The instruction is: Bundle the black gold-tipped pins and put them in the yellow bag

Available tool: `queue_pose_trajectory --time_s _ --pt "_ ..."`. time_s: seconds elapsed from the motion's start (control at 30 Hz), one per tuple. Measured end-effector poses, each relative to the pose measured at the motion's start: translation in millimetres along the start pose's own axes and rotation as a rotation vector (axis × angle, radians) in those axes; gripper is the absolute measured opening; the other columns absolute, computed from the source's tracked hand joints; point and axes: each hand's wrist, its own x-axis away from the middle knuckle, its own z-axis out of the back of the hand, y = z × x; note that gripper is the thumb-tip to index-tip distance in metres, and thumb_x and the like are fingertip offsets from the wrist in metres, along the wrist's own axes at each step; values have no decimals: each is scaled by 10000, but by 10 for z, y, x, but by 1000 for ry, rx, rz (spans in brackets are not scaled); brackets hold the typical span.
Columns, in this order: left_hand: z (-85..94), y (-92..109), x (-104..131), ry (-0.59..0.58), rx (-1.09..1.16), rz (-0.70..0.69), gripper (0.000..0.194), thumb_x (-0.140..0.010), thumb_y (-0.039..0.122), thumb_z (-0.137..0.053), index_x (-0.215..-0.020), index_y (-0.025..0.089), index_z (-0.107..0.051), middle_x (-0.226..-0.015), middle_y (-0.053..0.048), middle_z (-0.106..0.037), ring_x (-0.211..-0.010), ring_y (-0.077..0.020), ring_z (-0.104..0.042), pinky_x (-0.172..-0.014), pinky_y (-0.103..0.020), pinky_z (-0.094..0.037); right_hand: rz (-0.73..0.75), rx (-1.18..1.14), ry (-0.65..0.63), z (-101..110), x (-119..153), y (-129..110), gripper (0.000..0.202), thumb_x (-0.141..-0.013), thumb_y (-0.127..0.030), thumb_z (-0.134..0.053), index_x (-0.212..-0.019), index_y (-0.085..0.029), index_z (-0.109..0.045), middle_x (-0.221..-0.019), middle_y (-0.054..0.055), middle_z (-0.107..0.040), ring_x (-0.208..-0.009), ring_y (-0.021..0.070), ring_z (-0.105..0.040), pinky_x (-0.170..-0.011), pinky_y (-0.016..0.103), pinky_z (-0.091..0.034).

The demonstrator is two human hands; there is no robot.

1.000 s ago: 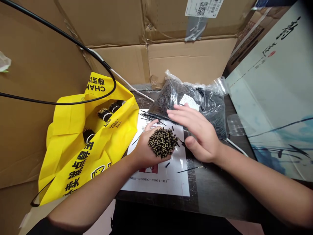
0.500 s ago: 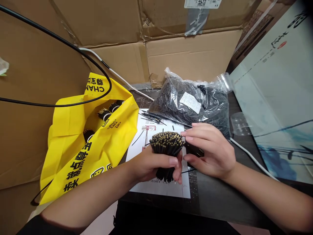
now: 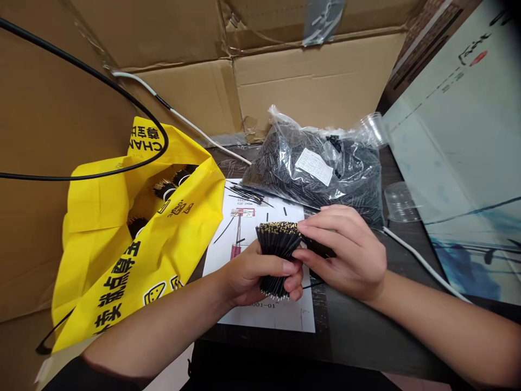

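The bundle of thin black wires (image 3: 277,245) stands nearly upright above the printed sheet (image 3: 291,320), near the middle of the scene. The left hand (image 3: 246,271) is closed around its lower half, thumb across the near side and fingers wrapping in from the far side. The right hand (image 3: 352,252) is half curled, fingertips at the bundle's upper right edge; whether it pinches a wire or only steadies the rim, I cannot tell.

The bundle is probably light, and firm as a mass, though single wires should bend easily. The coverings look smooth, so strands may slide past one another or drop out if the squeeze eases. The best hold is round the waist — below the splayed, gold-coloured upper ends and above the silvery lower tips, which look easiest to bend.

The left palm hides much of the lower shaft, and no tie can be made out there. Something dark behind the right fingers is hard to read. Some print is covered by hands and wires. To the left, the yellow bag (image 3: 181,255) hides most of the tied bundles (image 3: 163,190) inside it; at the far right, glare blurs parts of the clear bag of short black pieces (image 3: 280,163).
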Motion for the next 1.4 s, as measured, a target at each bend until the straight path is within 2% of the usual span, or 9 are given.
queue_pose_trajectory --time_s 0.2,0.43,0.7,0.93,1.2,1.4 --pt "1 -28 21 12 13 11 136 -789 198 -757 -802 109 -654 -620 -15 -587 -579 -116 -599 -609 -250 -531 -6 -17 3 0 -43 -50 281 -831 -187 -815 -1099 -220 -737 -926 54 -788 -843 215 -732 -844 440 -601" --pt "5 -48 34 81 -14 -2 125 -780 192 -751 -803 114 -656 -635 -24 -619 -615 -136 -641 -632 -258 -527 -20 37 -46 33 -103 -84 273 -854 -271 -810 -1111 -238 -724 -944 50 -798 -832 208 -740 -860 436 -588" --pt "-28 -26 26 124 -93 -11 133 -772 200 -754 -756 99 -669 -637 -31 -628 -632 -142 -655 -672 -267 -528 -42 63 -70 27 -93 -101 274 -852 -122 -742 -1100 -237 -747 -945 29 -804 -810 179 -740 -899 431 -573" --pt "-45 -27 25 162 -105 -29 161 -734 206 -791 -755 113 -661 -652 -25 -636 -651 -148 -670 -696 -269 -532 -26 71 -90 45 -139 -112 310 -847 -245 -806 -1146 -227 -726 -1003 63 -809 -853 211 -743 -888 443 -582" --pt "-63 -32 14 191 -180 -59 148 -737 185 -788 -773 116 -663 -664 -17 -645 -661 -142 -681 -717 -259 -532 -37 33 -135 31 -126 -103 261 -860 -167 -771 -1112 -216 -725 -955 34 -804 -821 188 -731 -863 425 -581" --pt "-80 -19 -11 170 -242 -110 90 -750 103 -746 -762 111 -657 -691 -15 -656 -673 -117 -662 -691 -234 -524 -28 43 -153 56 -153 -121 291 -856 -217 -782 -1136 -179 -714 -998 63 -801 -887 211 -733 -869 431 -579"
